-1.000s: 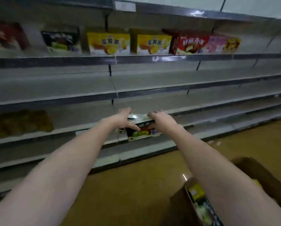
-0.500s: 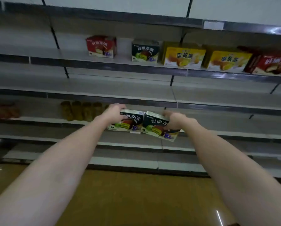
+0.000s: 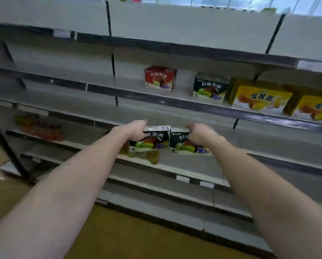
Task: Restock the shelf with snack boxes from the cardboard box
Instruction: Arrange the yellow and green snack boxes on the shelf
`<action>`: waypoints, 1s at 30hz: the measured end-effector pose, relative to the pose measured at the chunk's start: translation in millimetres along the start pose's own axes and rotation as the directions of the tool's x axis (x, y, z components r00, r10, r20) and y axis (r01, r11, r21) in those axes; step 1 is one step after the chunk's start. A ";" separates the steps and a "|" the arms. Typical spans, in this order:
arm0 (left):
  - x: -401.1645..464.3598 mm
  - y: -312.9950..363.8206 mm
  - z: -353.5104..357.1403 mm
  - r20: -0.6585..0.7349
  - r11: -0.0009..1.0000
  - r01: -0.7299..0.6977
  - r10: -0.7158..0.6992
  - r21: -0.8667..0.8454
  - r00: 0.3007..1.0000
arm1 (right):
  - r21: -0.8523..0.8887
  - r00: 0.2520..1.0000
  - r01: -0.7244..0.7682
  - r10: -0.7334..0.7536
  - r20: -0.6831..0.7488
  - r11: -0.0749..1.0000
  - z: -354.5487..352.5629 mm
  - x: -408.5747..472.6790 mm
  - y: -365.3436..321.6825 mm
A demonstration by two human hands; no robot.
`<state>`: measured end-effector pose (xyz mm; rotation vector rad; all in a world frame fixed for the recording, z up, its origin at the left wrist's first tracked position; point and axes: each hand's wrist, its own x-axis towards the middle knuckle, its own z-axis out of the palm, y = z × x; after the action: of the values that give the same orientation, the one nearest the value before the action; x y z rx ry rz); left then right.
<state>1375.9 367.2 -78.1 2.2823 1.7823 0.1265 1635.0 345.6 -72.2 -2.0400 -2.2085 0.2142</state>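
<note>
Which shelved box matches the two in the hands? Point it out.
The dark box with the green cake, between the red box and the yellow boxes; no other shelved box is dark.

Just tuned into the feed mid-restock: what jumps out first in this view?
Dead centre, two dark snack boxes are held side by side in front of the shelves: the left hand grips the left box, the right hand grips the right box. On the shelf above to the right stand a red box, a matching dark box and two yellow boxes. Most other shelf space looks bare.
</note>
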 end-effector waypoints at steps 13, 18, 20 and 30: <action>124.2 -90.6 -155.7 -0.126 0.994 0.023 -0.036 -0.105 0.991 | 0.038 0.944 0.108 -0.090 -0.318 0.993 -76.0 169.5 -99.0; 167.8 -124.1 -176.7 -0.349 0.990 0.043 -0.089 -0.137 0.933 | 0.013 0.930 0.149 -0.135 -0.342 0.989 -87.3 218.3 -131.4; 183.7 -138.5 -180.2 -0.396 0.985 0.056 -0.117 -0.163 0.911 | -0.025 0.930 0.140 -0.140 -0.339 0.990 -88.2 234.1 -145.0; 278.6 -227.5 -188.9 -0.398 0.994 0.050 -0.008 0.096 0.917 | 0.011 0.955 0.070 -0.064 -0.289 0.997 -64.0 340.0 -211.1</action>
<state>1190.4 713.0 27.1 2.4356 2.0547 0.5407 1413.5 669.3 29.8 -1.8454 -2.0804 -0.0645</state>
